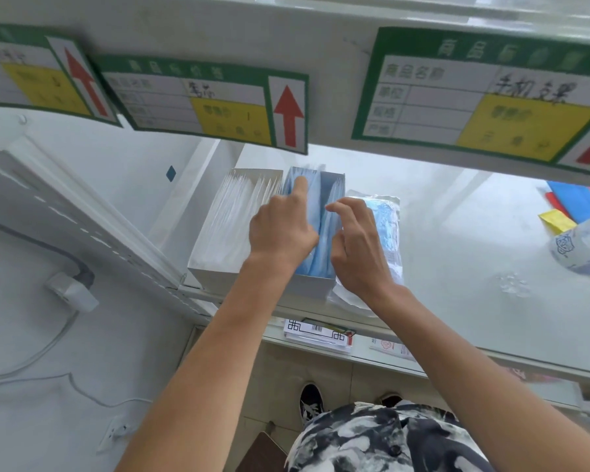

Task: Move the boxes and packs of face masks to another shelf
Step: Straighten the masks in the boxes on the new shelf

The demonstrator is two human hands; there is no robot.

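**Both hands at the mask boxes on the white shelf**

White shop shelf (457,240), price tags (201,100) hanging off the shelf edge above it. Far left of the shelf: open white box (225,229) of white masks, then touching it an open box of blue masks (321,247), then just beside that a clear plastic pack of blue masks (387,229).

Left hand (281,229) is over the seam between the two boxes, index finger stretched into the blue masks, other fingers loosely bent; no clear grip on anything. Right hand (358,243) hovers over the gap between blue box and pack, fingers half-curled and spread, thumb towards the box; can't confirm it holds anything.

Step, as a guess: settling the loose blue masks or getting a hold on the blue box before lifting. Nothing moved off the shelf yet by the look of it.

Risks:
- Boxes have no lids, so a tilted lift could spill masks.
- Pack is slippery film and overhangs the front edge slightly; a nudge from the right hand could drop it.
- Dragging the blue box may shove the white box along.

Plastic bottle (583,247) and coloured papers (576,202) sit well apart at right.
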